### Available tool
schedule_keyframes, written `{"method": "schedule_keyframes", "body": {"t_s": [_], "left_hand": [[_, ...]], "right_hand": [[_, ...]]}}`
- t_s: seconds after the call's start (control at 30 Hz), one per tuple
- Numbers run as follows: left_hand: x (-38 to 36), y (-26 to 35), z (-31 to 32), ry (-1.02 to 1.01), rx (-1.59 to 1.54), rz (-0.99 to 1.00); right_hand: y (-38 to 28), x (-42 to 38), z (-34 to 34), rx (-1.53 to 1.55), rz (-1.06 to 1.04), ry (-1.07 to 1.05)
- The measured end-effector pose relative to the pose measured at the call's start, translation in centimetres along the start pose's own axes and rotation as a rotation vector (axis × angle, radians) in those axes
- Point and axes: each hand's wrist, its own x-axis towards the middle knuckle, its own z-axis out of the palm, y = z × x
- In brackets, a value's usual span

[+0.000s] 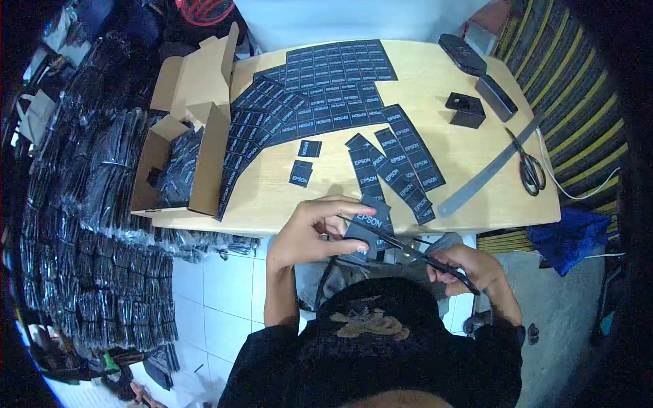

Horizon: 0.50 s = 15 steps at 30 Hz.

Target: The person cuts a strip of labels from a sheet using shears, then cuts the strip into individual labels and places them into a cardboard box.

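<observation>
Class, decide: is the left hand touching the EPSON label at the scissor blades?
Touching: the head view shows the left hand pinching the label between thumb and fingers.

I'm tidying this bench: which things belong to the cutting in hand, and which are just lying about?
In use, it seems:
scissors in the right hand
EPSON labels in the left hand
label strips and sheets
cardboard box of labels

Just lying about, probably:
other scissors
flat metal strip
black case
blue cloth
</observation>
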Motion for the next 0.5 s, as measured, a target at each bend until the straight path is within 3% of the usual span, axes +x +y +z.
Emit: {"method": "schedule_keyframes", "body": {"t_s": [0.17,0.5], "left_hand": [[0.01,0.39,0.04,0.014,-0.063,-0.068],[0.02,0.18,-0.02,-0.01,-0.029,0.008]], "right_hand": [[-0.59,0.12,-0.18,-0.038,-0.004,-0.023],[-0.21,0.03,0.18,-0.059,-0.028,0.064]]}}
